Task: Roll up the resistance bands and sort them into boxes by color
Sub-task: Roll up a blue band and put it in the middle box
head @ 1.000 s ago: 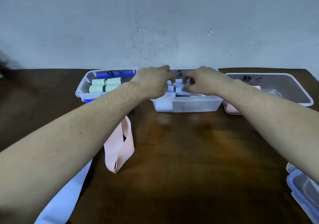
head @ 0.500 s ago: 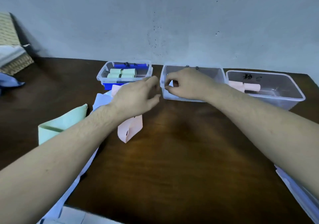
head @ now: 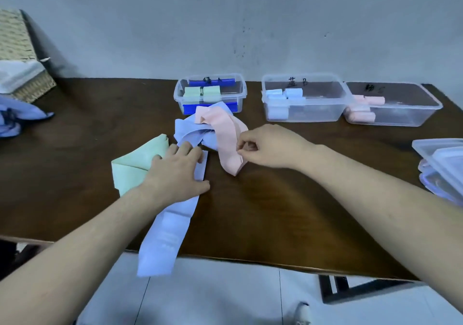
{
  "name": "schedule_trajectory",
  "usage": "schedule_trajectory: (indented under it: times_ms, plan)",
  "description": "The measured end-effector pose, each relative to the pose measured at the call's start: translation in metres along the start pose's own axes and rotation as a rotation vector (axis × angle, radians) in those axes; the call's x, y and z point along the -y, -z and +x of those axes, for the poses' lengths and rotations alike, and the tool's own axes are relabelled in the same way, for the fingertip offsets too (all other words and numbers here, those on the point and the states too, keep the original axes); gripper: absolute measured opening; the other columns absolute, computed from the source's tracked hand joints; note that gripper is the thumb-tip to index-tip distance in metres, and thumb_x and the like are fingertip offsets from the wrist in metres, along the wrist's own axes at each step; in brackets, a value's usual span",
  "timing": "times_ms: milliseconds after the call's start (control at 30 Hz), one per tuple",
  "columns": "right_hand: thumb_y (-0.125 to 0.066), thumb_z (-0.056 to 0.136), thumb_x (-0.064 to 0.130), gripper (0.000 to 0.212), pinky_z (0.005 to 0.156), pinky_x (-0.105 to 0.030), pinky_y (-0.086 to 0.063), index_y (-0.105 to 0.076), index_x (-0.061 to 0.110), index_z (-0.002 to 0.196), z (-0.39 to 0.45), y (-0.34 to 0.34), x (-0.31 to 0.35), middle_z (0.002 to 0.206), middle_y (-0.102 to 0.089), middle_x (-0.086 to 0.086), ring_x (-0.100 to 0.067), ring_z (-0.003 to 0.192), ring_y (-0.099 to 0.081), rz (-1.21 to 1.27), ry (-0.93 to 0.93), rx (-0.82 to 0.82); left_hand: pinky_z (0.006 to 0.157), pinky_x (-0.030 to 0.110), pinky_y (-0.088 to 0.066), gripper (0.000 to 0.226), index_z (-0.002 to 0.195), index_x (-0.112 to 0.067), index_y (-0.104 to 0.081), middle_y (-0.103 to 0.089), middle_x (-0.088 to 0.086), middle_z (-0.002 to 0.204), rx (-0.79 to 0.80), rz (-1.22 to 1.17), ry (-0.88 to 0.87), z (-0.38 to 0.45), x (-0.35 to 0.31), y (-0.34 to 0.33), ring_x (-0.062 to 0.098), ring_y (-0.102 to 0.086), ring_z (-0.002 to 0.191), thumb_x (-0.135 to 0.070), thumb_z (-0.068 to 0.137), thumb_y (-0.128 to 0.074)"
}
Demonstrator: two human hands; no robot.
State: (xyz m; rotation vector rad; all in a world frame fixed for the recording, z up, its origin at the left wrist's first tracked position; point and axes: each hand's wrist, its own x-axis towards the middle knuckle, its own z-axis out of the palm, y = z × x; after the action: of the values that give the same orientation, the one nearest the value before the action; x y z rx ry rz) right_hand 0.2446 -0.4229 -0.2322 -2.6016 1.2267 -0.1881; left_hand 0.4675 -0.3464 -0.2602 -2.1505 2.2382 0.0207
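Reaching out over the dark table (head: pixel 275 212), both bare forearms stretch forward from the near edge. The left hand (head: pixel 179 172) lies palm down with its fingers straight and spread, pressing flat on the blue band (head: pixel 170 227), whose long tail runs back under the wrist and hangs off the table's front edge. Just left of that hand a green band (head: pixel 135 164) lies folded, partly under the fingers. The right hand (head: pixel 268 146) is curled, thumb and forefinger pinching the edge of the pink band (head: pixel 226 134), which loops up and over the tangled end of the blue one.

Along the far edge stand three clear boxes. The left box (head: pixel 240 91) holds two pale green rolls (head: pixel 201 93) side by side, with blue strips showing at its back and base. The middle box (head: pixel 325 114) holds several light blue rolls (head: pixel 283 96) crowded into its left end. The right box (head: pixel 413 116) holds pink rolls (head: pixel 368 101), also at its left end. Each box carries dark handwriting on its back wall, too blurred to read.

At the right edge sits a stack of clear lids (head: pixel 441 164). A woven basket (head: pixel 22 74) stands at the far left.
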Motion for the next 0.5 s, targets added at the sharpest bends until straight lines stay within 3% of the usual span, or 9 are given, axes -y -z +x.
schedule_trajectory:
  times_ms: [133, 300, 400, 500]
  plan:
    - [-0.052, 0.095, 0.039, 0.019, 0.077, -0.035, -0.054, -0.067, 0.035, 0.106, -0.007, -0.010, 0.012, 0.098, -0.070, 0.009, -0.014, 0.088, -0.063, -0.012, -0.041, 0.025, 0.077, 0.040, -0.048, 0.041, 0.113, -0.019, -0.046, -0.045, 0.000, 0.112, 0.014, -0.131, 0.014, -0.009, 0.010, -0.014, 0.026, -0.049, 0.099, -0.041, 0.083, -0.063]
    - [-0.051, 0.094, 0.040, 0.017, 0.072, -0.032, -0.051, -0.065, 0.041, 0.104, -0.016, -0.016, 0.020, 0.091, -0.065, 0.013, -0.014, 0.086, -0.059, -0.007, -0.091, -0.020, 0.053, 0.026, -0.034, 0.013, 0.092, -0.020, -0.053, -0.055, -0.004, 0.084, -0.132, -0.332, -0.060, -0.010, 0.015, -0.006, 0.020, -0.054, 0.071, -0.024, 0.087, -0.063]
    - [-0.052, 0.095, 0.038, 0.015, 0.066, -0.029, -0.045, -0.063, 0.043, 0.103, -0.022, -0.015, 0.023, 0.078, -0.057, 0.017, -0.011, 0.079, -0.056, 0.019, -0.104, -0.068, 0.056, 0.024, -0.037, 0.010, 0.091, -0.021, -0.058, -0.061, -0.006, 0.085, -0.214, -0.479, -0.057, -0.009, 0.012, 0.004, 0.017, -0.057, 0.074, -0.027, 0.088, -0.066]
    - [-0.054, 0.096, 0.037, 0.016, 0.068, -0.027, -0.047, -0.063, 0.042, 0.108, -0.026, -0.013, 0.023, 0.081, -0.059, 0.021, -0.004, 0.078, -0.058, 0.079, -0.114, -0.068, 0.062, 0.025, -0.042, 0.005, 0.092, -0.022, -0.063, -0.066, -0.007, 0.088, -0.295, -0.574, -0.081, -0.004, 0.008, 0.014, 0.016, -0.059, 0.080, -0.027, 0.091, -0.065]
